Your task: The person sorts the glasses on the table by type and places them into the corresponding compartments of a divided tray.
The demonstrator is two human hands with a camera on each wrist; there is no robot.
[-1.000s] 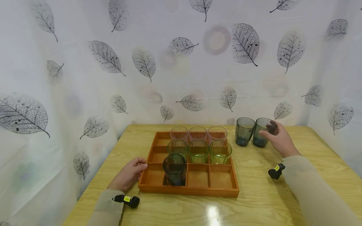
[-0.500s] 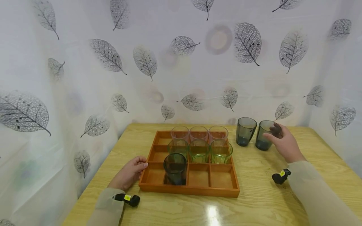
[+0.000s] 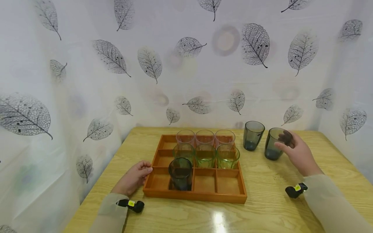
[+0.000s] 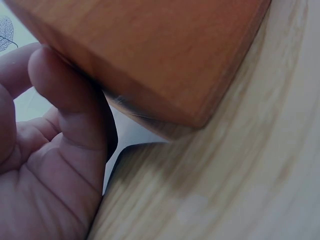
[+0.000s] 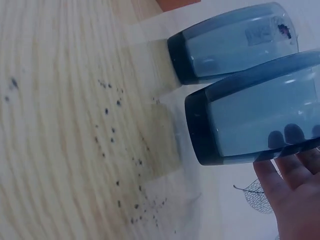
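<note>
In the head view, my right hand (image 3: 300,153) holds a smoky grey glass tumbler (image 3: 272,147), thumb on the near side and fingers round the far side. The right wrist view shows this tumbler (image 5: 260,110) with fingertips against its wall. A second grey tumbler (image 3: 253,136) stands on the table just left of it. My left hand (image 3: 132,179) grips the left wall of a brown wooden divided tray (image 3: 195,195). Close up, its bent fingers (image 4: 75,105) lie against the tray's side (image 4: 150,60). One dark tumbler (image 3: 180,174) stands in the tray's front row.
Pink-tinted glasses (image 3: 205,137) fill part of the tray's back row, and green-tinted glasses (image 3: 205,158) part of the middle row. A wooden table (image 3: 271,200) lies under everything. Behind it hangs a leaf-patterned curtain (image 3: 186,74). Small dark specks (image 5: 112,130) mark the tabletop.
My right hand has drawn its tumbler toward me and slightly right, widening the gap to the other grey tumbler. The left hand and the tray stay where they were.
</note>
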